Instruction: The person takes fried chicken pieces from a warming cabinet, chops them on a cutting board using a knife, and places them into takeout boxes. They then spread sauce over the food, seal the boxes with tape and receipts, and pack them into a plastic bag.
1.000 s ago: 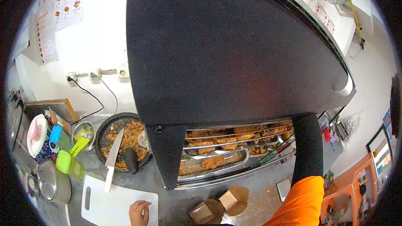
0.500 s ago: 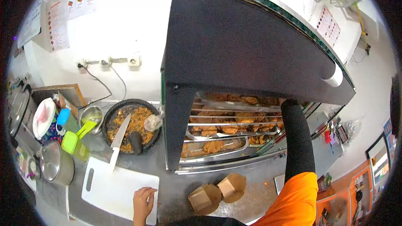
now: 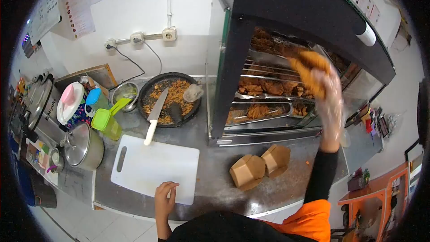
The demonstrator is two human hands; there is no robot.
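My right hand (image 3: pixel 330 103), in a clear plastic glove, grips a piece of fried chicken (image 3: pixel 309 69) at the open front of a black display warmer (image 3: pixel 268 0). The chicken and fingers are blurred by motion. Inside, more fried chicken (image 3: pixel 255 87) lies on racks and in metal trays (image 3: pixel 284 110). My left hand (image 3: pixel 165 199) hovers at the near edge of a white cutting board (image 3: pixel 152 163), fingers loosely bent and nothing visible in them. Two open brown paper boxes (image 3: pixel 247 171) stand side by side on the counter below the warmer.
A knife (image 3: pixel 156 110) rests across a dark stone mortar (image 3: pixel 145 94) with crumbly orange food; its handle reaches the cutting board. Left of it stand a green-lidded container (image 3: pixel 106 121), a small metal bowl (image 3: pixel 130 93) and a lidded pot (image 3: pixel 85 148). Wall sockets (image 3: pixel 169 34) hold plugged cables.
My right hand has come out of the warmer, now holding fried chicken. The camera view has shifted. My left hand stays near the cutting board.
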